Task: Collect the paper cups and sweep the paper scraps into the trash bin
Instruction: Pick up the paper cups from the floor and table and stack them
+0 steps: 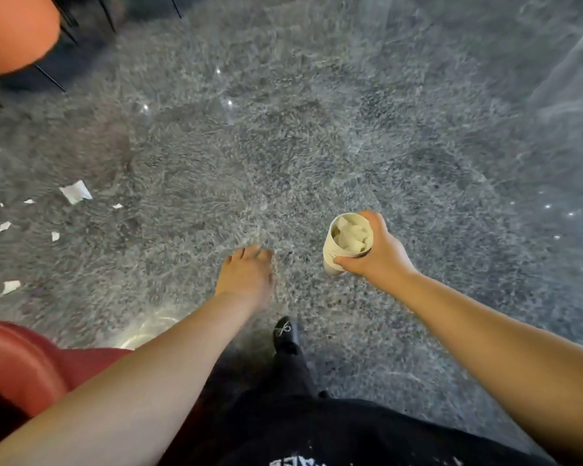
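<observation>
My right hand (376,250) grips a stack of white paper cups (345,243) from the side, held upright over the grey speckled floor. Crumpled white paper fills the top cup. My left hand (246,274) reaches down and forward left of the cups, fingers relaxed and holding nothing; it is blurred. White paper scraps lie on the floor at the left: a larger piece (75,191), small bits (4,226), and another piece (11,286) near the lower left. No trash bin is in view.
A red seat (21,361) stands at the lower left and an orange chair (14,31) with thin black legs at the upper left. My black shoe (285,334) is on the floor below my hands. The polished stone floor (317,146) stretches ahead and right.
</observation>
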Tool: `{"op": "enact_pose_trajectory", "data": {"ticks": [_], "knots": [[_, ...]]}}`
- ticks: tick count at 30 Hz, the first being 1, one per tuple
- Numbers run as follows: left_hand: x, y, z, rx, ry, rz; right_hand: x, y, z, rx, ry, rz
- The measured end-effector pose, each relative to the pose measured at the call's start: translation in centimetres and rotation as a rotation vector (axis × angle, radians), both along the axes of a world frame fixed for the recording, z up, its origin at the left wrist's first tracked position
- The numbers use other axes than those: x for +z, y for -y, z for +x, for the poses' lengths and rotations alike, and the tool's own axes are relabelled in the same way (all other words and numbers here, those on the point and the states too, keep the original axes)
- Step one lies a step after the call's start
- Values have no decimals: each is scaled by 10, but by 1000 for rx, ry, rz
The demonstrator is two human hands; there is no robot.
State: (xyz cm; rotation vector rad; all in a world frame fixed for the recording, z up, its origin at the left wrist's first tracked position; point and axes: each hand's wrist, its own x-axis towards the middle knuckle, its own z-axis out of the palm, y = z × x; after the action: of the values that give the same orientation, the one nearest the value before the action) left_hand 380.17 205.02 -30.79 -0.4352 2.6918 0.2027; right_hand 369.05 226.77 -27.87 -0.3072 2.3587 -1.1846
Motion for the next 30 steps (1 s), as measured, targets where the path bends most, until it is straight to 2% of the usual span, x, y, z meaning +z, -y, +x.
{"op": "enact_pose_trajectory", "data": {"ticks": [5,19,30], "knots": [[-9,61,-96,29,6,-19,-8,53,-100,-4,1,-7],[9,200,-422,-76,-30,-17,4,175,-397,-126,-17,-10],[12,280,-684,10,-71,-26,3,269,-683,-12,-8,12]]}}
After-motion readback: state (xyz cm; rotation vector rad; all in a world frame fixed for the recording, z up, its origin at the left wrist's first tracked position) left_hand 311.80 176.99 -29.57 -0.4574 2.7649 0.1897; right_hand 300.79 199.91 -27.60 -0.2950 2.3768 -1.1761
